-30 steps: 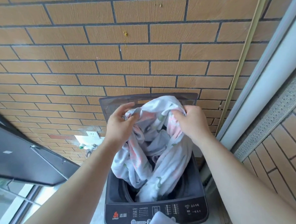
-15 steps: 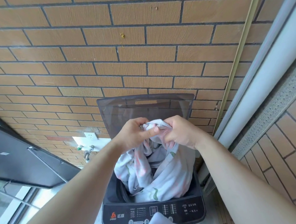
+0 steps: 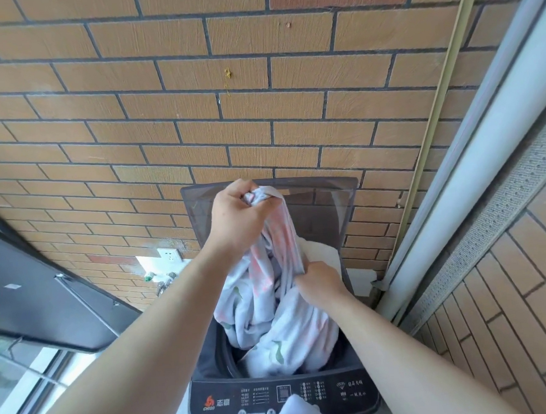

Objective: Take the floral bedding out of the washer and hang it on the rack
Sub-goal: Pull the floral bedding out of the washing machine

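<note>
The floral bedding, white with pink and green print, hangs in a twisted bunch out of the top-loading washer. My left hand grips its top end, raised in front of the open smoked lid. Lower down, my right hand grips a fold of the same cloth at the tub's right side. Most of the bedding still fills the tub. No rack is in view.
A brick wall stands right behind the washer. An open dark window sash juts in at the left, with a socket and taps below it. A white pipe and sliding-door frame run along the right.
My left hand has lifted the bunched end higher. My right hand has let go of the top and dropped lower to take hold of a fold near the tub.
</note>
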Available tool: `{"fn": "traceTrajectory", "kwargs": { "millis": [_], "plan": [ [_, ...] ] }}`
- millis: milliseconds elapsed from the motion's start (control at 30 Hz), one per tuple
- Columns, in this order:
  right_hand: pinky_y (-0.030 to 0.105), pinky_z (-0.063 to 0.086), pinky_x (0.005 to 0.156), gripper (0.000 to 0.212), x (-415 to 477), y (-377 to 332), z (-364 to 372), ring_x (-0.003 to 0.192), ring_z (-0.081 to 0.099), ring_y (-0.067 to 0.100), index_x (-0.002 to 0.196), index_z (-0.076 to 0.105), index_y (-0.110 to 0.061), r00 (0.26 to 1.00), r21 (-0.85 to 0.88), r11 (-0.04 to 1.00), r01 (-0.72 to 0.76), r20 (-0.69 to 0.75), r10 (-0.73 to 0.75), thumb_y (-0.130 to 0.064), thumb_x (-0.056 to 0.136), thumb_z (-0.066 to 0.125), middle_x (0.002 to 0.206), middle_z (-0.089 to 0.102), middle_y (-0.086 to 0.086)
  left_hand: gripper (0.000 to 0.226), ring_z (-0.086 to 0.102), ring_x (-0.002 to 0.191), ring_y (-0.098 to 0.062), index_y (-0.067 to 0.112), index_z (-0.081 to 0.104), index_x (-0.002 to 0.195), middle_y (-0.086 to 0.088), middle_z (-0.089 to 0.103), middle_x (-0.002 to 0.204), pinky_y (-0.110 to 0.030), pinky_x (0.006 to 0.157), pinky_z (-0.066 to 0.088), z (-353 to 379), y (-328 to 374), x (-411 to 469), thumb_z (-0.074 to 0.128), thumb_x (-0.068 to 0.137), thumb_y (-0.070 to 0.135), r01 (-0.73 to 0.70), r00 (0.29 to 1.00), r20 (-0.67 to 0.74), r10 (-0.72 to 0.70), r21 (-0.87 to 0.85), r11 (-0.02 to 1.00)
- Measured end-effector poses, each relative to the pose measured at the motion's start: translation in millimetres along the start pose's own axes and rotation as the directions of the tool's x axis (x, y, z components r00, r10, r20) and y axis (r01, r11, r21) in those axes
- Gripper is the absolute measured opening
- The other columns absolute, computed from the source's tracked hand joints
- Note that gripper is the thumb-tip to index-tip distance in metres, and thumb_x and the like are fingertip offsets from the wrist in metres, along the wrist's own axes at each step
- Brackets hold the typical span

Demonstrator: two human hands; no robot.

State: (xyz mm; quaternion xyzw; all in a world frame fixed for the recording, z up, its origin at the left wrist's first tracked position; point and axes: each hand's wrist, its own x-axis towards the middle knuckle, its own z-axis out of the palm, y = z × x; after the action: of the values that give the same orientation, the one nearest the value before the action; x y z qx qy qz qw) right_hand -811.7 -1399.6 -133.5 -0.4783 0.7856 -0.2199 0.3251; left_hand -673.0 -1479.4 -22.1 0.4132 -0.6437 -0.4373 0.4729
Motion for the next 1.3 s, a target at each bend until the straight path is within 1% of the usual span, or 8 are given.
{"fn": "traceTrajectory", "kwargs": {
  "millis": [133,333,433,633,800,967,1200,1300],
  "plan": [
    [0.028,0.038,0.067,0.035,9,9,-19,0.09,0.063,0.032,0.093,0.061,-0.011,0.984,-0.129,0.991,0.015,-0.175,-0.038,-0.031,0.107,0.037,0.088,0.062,0.008,0.018,0.044,0.06,-0.012,0.007,0.054,0.064,0.004,0.045,0.062,-0.029,0.059,0.041,-9,8,3,0.071,0.069,0.011,-0.05,0.995,-0.079,0.053,0.048,0.998],
    [0.035,0.027,0.05,0.049,13,-15,-72,0.052,0.043,0.028,0.051,0.042,-0.014,0.863,-0.21,0.956,0.202,-0.424,-0.276,-0.02,0.096,0.06,0.049,0.041,0.003,0.039,0.031,0.053,-0.009,0.012,0.043,0.056,0.012,0.036,0.05,-0.029,0.052,0.031,-27,8,16,0.075,0.076,0.023,-0.046,0.955,-0.28,0.093,0.169,0.985],
    [0.028,0.023,0.045,0.051,6,-44,-93,0.046,0.036,0.017,0.055,0.036,-0.015,0.805,-0.168,0.93,0.327,-0.466,-0.367,-0.023,0.101,0.057,0.049,0.037,0.001,0.04,0.037,0.057,-0.013,0.001,0.055,0.069,-0.014,0.049,0.06,-0.039,0.054,0.041,-35,6,24,0.072,0.074,0.037,-0.029,0.936,-0.333,0.116,0.256,0.966],
    [0.035,0.019,0.057,0.036,-16,-108,-124,0.056,0.029,0.018,0.073,0.036,-0.019,0.524,-0.063,0.812,0.58,-0.735,-0.431,-0.024,0.107,0.043,0.055,0.035,-0.009,0.037,0.046,0.042,-0.001,0.013,0.053,0.065,0.008,0.051,0.04,-0.024,0.051,0.039,-38,15,17,0.07,0.086,0.039,0.044,0.956,-0.292,0.018,0.205,0.978],
    [0.027,0.028,0.054,0.036,-10,-123,-139,0.056,0.037,0.006,0.074,0.039,-0.016,0.612,-0.036,0.78,0.625,-0.598,-0.518,-0.025,0.108,0.041,0.06,0.037,-0.006,0.008,0.062,0.057,0.006,0.018,0.07,0.093,0.021,0.068,0.064,-0.01,0.059,0.045,-36,7,10,0.063,0.093,0.014,0.006,0.989,-0.148,0.023,0.195,0.981],
    [0.032,0.033,0.062,0.037,-7,-131,-123,0.064,0.04,0.01,0.089,0.062,-0.006,0.766,0.16,0.761,0.629,-0.297,-0.57,-0.033,0.107,0.045,0.07,0.047,-0.002,0.064,0.064,0.098,0.001,0.038,0.058,0.138,0.025,0.067,0.121,-0.021,0.093,0.049,-35,6,6,0.059,0.087,-0.001,-0.067,0.997,0.052,0.062,0.099,0.993],
    [0.035,0.039,0.069,0.038,-1,-113,-98,0.071,0.046,0.015,0.085,0.068,-0.013,0.78,0.283,0.727,0.625,-0.198,-0.594,-0.045,0.098,0.052,0.074,0.054,0.002,0.02,0.07,0.085,-0.034,-0.002,0.067,0.096,-0.026,0.073,0.092,-0.051,0.085,0.056,-28,14,-13,0.079,0.081,0.004,0.091,0.921,0.386,-0.04,-0.114,0.989],
    [0.032,0.041,0.07,0.027,-6,-107,-99,0.072,0.051,0.011,0.084,0.068,-0.014,0.78,0.354,0.697,0.623,-0.217,-0.587,-0.036,0.098,0.062,0.073,0.059,0.002,0.025,0.07,0.077,-0.03,-0.001,0.068,0.089,-0.024,0.073,0.086,-0.052,0.076,0.057,-23,8,-9,0.081,0.083,0.02,0.086,0.957,0.283,-0.058,-0.088,0.992]
  ]
}}
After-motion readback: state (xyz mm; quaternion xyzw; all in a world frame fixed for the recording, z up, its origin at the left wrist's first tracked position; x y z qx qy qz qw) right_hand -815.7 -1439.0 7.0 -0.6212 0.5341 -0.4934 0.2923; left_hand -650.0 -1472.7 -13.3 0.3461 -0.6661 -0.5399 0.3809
